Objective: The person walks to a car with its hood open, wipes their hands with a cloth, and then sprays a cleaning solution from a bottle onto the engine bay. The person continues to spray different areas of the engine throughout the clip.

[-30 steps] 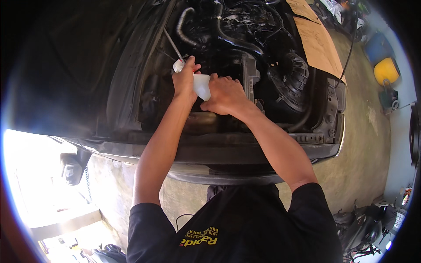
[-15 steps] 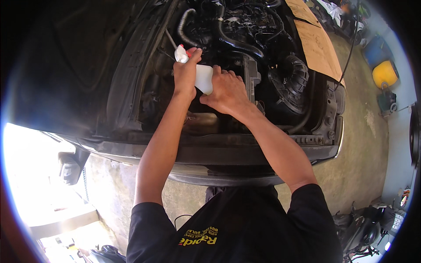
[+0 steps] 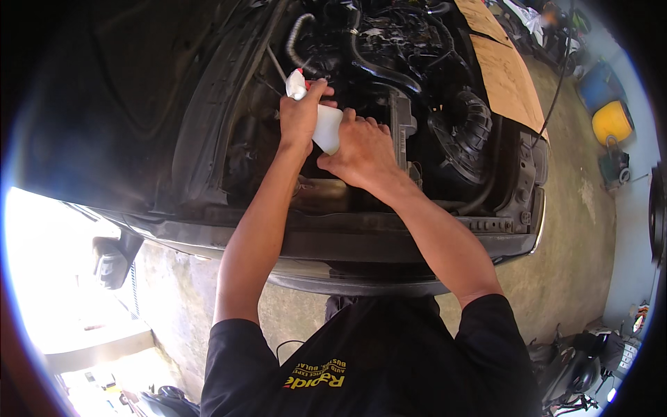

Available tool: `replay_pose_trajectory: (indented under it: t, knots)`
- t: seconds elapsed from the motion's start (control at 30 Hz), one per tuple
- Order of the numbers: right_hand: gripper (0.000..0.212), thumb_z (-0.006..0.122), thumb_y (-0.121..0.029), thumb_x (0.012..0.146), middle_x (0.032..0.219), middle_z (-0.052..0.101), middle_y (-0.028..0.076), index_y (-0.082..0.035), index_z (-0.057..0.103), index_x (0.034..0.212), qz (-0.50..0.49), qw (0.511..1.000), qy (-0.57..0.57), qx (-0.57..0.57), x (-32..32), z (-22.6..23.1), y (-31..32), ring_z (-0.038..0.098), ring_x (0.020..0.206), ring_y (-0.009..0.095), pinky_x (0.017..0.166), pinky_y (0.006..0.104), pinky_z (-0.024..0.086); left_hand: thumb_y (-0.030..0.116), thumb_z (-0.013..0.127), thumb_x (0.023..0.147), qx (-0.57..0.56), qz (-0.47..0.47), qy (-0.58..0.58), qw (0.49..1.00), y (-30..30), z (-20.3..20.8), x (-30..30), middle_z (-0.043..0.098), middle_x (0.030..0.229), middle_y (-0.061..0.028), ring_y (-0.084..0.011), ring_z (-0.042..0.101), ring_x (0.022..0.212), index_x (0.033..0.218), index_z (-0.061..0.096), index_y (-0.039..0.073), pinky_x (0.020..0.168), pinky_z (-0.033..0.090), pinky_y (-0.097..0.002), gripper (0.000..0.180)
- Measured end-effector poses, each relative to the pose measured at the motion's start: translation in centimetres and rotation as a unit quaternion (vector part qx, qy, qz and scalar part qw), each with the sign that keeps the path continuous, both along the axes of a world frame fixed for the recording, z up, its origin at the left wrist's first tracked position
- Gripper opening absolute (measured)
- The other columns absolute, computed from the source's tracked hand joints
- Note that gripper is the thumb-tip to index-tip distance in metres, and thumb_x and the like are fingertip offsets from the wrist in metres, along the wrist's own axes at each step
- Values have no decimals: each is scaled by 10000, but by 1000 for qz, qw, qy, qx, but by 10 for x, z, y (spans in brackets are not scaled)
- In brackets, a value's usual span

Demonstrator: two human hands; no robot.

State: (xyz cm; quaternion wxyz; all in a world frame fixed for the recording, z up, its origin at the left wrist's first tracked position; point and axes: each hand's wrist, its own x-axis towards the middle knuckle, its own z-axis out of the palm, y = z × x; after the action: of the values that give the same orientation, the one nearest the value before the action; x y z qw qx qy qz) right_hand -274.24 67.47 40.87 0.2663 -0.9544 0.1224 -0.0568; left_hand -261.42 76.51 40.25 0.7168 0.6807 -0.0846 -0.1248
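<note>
A white spray bottle (image 3: 327, 129) with a red and white trigger head is tilted on its side over the front of an open engine bay (image 3: 375, 76). Around the neck and trigger head my left hand (image 3: 300, 119) is closed, its thumb and fingers reaching toward the red part. My right hand (image 3: 365, 147) grips the bottle's base end, with the fingers on the far side and the thumb on the near side. A ribbed black air intake hose (image 3: 464, 132) lies to the right of my hands. Beyond them runs a curved black coolant hose (image 3: 381, 71).
Brown cardboard (image 3: 506, 80) covers the right fender. A thin prop rod (image 3: 276, 64) stands left of my hands. The bumper (image 3: 347, 270) crosses in front of me. By the right wall are a yellow container (image 3: 611, 121) and a blue drum (image 3: 599, 85); a motorcycle (image 3: 573, 368) stands at lower right.
The bottle and both hands have shifted very slightly right in the picture, along with the engine bay. The left fingers have spread slightly at the trigger. The grip of both hands stays.
</note>
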Motion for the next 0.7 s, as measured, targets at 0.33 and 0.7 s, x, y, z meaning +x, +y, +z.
replay_pose_trajectory:
  t: [0.33,0.7]
  knots:
    - [833,958,-399,739,1234,764,247,90,611,1319,7,1000,-15,12,0,0,1,715,1234,407,1057,545,547,255,788,1042,-29,18,-30,999,-5,5,-6,813,1039,-135,-229,797,799,1188,718,2,699,631,-389,300]
    - [838,969,-411,744,1265,762,250,72,619,1333,39,999,-1,39,4,1,-1,706,1279,407,1080,561,552,245,773,1041,3,89,-45,995,1,4,-7,815,1007,-125,-234,800,795,1150,747,-40,696,622,-392,306]
